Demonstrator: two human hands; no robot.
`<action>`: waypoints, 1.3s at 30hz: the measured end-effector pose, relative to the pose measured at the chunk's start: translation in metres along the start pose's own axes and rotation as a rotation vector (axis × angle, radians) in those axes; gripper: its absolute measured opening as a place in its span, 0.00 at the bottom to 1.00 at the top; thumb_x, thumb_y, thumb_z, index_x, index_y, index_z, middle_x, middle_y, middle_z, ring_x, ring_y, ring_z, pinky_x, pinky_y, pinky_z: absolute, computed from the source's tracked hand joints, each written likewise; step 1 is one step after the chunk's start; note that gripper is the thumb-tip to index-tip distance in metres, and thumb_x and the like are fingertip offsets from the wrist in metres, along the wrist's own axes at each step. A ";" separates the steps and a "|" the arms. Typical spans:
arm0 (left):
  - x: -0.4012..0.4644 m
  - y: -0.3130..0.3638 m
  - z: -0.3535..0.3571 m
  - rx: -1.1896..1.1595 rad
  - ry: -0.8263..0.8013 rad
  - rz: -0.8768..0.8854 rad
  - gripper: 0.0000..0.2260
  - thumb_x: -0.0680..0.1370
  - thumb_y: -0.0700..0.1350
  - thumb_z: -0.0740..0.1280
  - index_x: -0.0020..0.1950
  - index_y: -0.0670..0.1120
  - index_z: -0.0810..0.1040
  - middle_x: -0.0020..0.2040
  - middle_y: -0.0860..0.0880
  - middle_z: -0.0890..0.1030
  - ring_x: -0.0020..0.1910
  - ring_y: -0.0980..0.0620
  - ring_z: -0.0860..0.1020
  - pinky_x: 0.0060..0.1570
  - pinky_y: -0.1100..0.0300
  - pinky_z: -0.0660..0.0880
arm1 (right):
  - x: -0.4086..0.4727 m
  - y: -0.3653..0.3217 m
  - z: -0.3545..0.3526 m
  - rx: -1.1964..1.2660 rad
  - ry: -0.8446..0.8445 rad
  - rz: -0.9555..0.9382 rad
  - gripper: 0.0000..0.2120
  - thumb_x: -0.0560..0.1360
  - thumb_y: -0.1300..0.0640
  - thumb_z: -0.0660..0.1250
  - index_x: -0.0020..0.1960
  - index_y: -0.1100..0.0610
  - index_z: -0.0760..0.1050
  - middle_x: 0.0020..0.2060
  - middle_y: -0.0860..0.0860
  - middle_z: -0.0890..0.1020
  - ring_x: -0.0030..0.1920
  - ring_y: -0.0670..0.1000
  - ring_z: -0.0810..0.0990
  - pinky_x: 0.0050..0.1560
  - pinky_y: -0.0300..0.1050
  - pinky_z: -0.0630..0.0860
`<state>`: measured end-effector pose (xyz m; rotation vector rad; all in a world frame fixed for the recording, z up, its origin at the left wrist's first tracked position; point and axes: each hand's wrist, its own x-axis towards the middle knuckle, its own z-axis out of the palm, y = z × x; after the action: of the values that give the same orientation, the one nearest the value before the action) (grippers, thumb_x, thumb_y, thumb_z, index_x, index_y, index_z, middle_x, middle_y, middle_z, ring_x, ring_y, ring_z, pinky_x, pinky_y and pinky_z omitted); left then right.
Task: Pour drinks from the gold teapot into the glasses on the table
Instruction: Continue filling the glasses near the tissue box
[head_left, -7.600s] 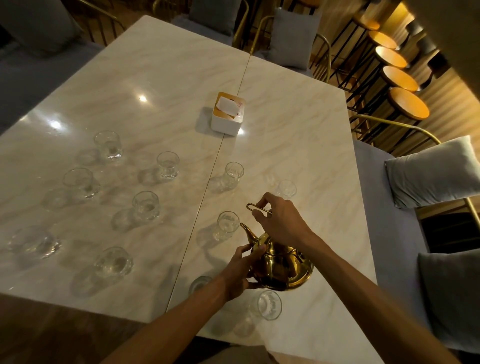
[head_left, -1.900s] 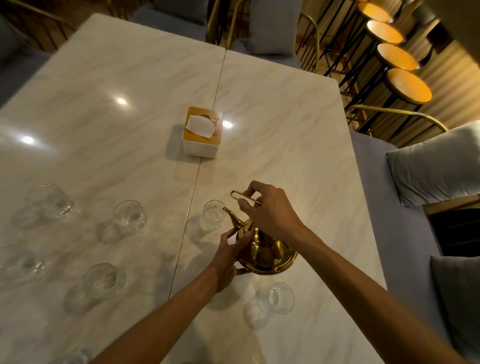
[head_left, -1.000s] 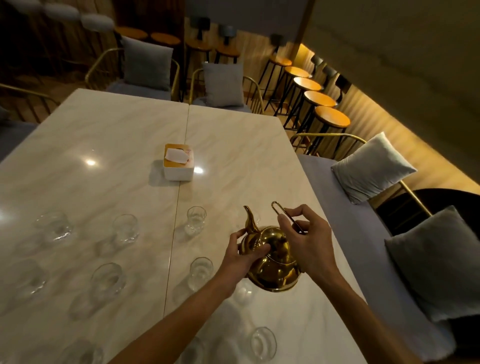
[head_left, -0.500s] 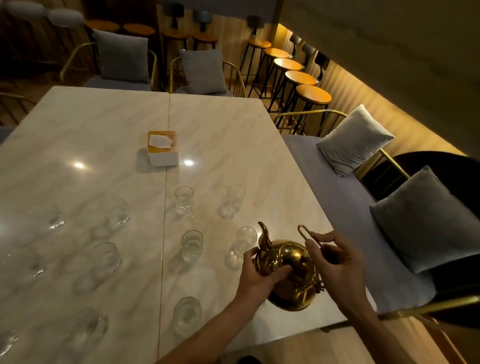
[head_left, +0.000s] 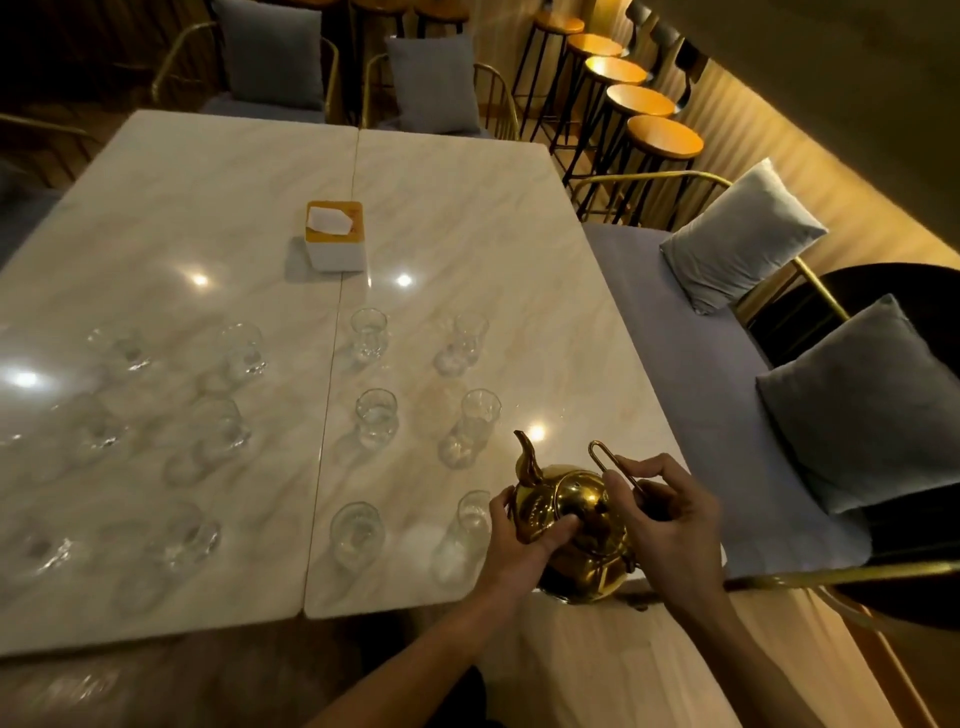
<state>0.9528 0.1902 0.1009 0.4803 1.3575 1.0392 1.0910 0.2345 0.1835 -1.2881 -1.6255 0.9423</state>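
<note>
The gold teapot (head_left: 574, 519) is upright over the table's near right corner, spout pointing up and left. My right hand (head_left: 670, 525) grips its thin wire handle. My left hand (head_left: 524, 540) holds the pot's lid and left side, fingers curled over the top. Several clear glasses stand in rows on the marble table (head_left: 467, 218). The nearest glass (head_left: 470, 517) is just left of the pot, and another glass (head_left: 480, 418) stands beyond the spout. I cannot tell how full the glasses are.
A white tissue box (head_left: 335, 236) with an orange top sits mid-table on the seam. A grey bench with cushions (head_left: 872, 400) runs along the right. Chairs and bar stools (head_left: 662, 137) stand at the far end. More blurred glasses fill the table's left half.
The teapot has come back from the glasses toward the near right corner and sits upright with its spout raised. My view has pulled back from the table.
</note>
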 end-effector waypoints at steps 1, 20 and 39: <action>-0.002 -0.003 0.002 -0.020 0.002 -0.003 0.47 0.65 0.60 0.79 0.77 0.59 0.54 0.73 0.50 0.68 0.70 0.46 0.71 0.67 0.48 0.73 | -0.001 0.001 -0.001 0.002 -0.011 -0.001 0.04 0.74 0.53 0.72 0.48 0.49 0.79 0.47 0.40 0.86 0.48 0.44 0.86 0.46 0.42 0.84; -0.006 -0.046 0.016 -0.175 0.137 -0.096 0.41 0.71 0.65 0.69 0.78 0.55 0.55 0.71 0.48 0.72 0.66 0.46 0.74 0.58 0.54 0.77 | -0.015 0.018 0.008 -0.064 -0.152 0.079 0.06 0.74 0.54 0.74 0.51 0.50 0.81 0.37 0.47 0.85 0.42 0.47 0.86 0.41 0.36 0.82; 0.005 -0.070 0.011 -0.215 0.120 -0.230 0.37 0.76 0.66 0.65 0.77 0.52 0.54 0.72 0.44 0.71 0.66 0.43 0.74 0.62 0.48 0.75 | -0.009 0.019 0.035 -0.249 -0.266 0.099 0.05 0.76 0.51 0.73 0.50 0.48 0.80 0.32 0.49 0.83 0.34 0.49 0.84 0.37 0.39 0.82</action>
<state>0.9850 0.1626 0.0439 0.1000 1.3520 1.0215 1.0659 0.2276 0.1520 -1.4708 -1.9483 1.0310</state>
